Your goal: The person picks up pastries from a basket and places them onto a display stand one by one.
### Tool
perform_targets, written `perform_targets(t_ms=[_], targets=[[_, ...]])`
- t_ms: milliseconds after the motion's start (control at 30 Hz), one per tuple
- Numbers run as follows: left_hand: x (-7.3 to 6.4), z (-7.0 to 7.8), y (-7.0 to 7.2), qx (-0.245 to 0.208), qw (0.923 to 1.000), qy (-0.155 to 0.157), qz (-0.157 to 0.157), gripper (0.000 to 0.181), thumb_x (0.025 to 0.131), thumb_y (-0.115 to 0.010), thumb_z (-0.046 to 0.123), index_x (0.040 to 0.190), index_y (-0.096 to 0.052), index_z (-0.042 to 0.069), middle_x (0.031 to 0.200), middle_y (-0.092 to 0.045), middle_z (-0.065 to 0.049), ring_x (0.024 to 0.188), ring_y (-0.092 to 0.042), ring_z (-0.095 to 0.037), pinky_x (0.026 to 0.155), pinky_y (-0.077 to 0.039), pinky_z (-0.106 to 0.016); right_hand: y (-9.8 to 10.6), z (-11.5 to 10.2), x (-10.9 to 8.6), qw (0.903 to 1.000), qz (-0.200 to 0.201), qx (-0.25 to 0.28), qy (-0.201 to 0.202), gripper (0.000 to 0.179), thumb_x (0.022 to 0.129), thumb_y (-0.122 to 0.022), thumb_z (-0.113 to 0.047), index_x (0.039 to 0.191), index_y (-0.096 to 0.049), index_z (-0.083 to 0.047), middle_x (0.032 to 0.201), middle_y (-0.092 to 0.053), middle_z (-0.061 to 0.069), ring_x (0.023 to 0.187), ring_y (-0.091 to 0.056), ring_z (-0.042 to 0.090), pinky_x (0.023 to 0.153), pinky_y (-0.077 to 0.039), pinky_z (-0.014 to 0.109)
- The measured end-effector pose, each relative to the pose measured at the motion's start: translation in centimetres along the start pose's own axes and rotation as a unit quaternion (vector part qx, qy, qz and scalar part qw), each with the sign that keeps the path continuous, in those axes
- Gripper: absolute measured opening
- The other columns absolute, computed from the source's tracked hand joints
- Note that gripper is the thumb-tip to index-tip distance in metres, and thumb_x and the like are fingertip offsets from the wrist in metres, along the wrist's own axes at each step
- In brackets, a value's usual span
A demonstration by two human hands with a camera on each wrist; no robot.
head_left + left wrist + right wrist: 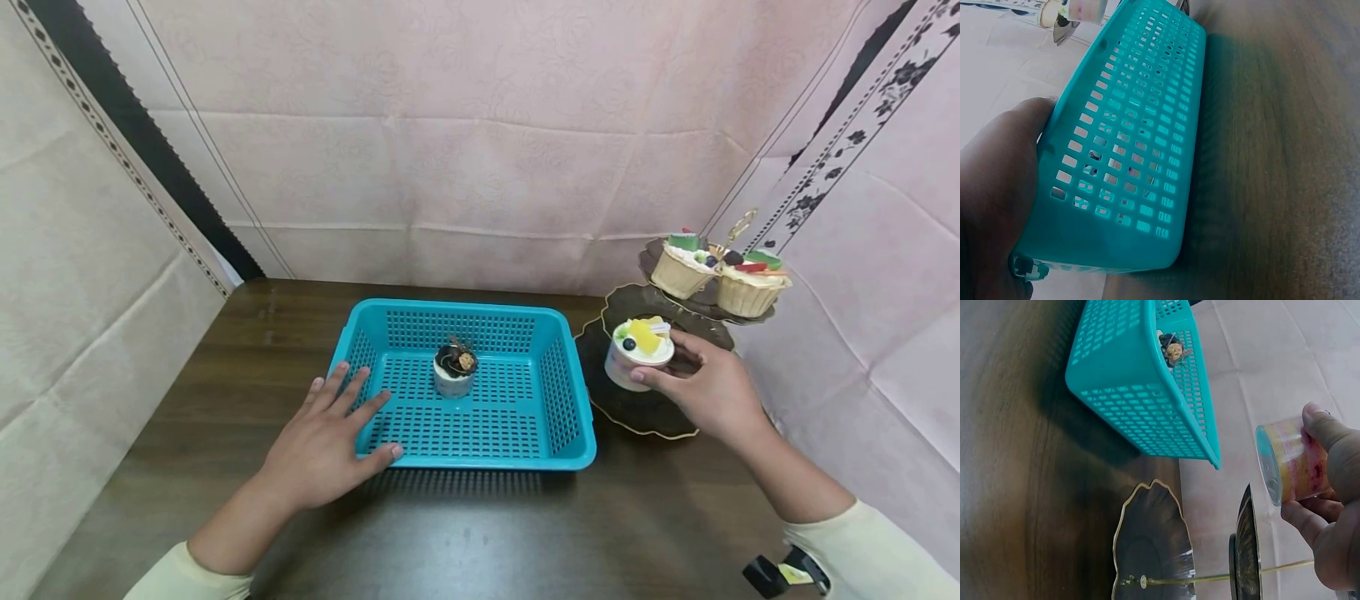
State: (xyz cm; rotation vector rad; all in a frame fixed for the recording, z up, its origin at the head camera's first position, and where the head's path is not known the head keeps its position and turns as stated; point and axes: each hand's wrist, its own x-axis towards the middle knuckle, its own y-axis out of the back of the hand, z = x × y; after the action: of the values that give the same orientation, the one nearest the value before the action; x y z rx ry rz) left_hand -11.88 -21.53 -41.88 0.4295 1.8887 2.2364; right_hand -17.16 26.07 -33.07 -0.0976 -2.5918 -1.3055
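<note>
My right hand (712, 387) pinches a clear dessert cup (627, 373) between thumb and fingers. White cream with yellow fruit and a blueberry tops it, and layers of cake and red filling show through its wall (1297, 459) in the right wrist view. The cup is raised over the lower tier of a dark, gold-edged tiered stand (645, 421). My left hand (322, 450) rests spread, fingers straight, on the near left corner of a blue plastic basket (480, 461). Inside the basket stands a second dessert cup (453, 383) with a dark chocolate top.
Two fruit-topped tarts (678, 273) in pale ribbed cases sit on the stand's upper tier, near its gold handle (741, 225). The stand is right of the basket on the brown wooden table (465, 542). Pale cloth (480, 167) hangs behind and at both sides.
</note>
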Motion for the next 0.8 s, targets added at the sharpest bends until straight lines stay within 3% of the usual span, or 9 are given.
perform_targets(t_ms=[400, 800], targets=[[0.2, 0.0, 0.0, -0.002, 0.9999, 0.004, -0.011, 0.092, 0.091, -0.032, 0.085, 0.155, -0.048, 0.021, 0.167, -0.023, -0.017, 0.156, -0.002, -0.038, 0.121, -0.01, -0.062, 0.4, 1.6, -0.3, 0.9994, 0.032, -0.007, 0.012, 0.073, 0.08, -0.091, -0.033, 0.135, -0.063, 0.005, 0.116, -0.071, 0.025, 0.1, -0.071, 0.038, 0.067, -0.045, 0.008], [0.2, -0.1, 0.0, -0.003, 0.9999, 0.001, -0.01, 0.095, 0.09, -0.032, 0.086, 0.154, -0.049, 0.019, 0.167, -0.023, -0.017, 0.156, -0.004, -0.04, 0.121, -0.01, -0.062, 1.4, 3.0, -0.6, 0.9985, 0.045, -0.032, -0.007, 0.069, 0.082, -0.089, -0.035, 0.13, -0.064, 0.008, 0.107, -0.073, 0.025, 0.094, -0.069, 0.034, 0.062, -0.045, 0.014]])
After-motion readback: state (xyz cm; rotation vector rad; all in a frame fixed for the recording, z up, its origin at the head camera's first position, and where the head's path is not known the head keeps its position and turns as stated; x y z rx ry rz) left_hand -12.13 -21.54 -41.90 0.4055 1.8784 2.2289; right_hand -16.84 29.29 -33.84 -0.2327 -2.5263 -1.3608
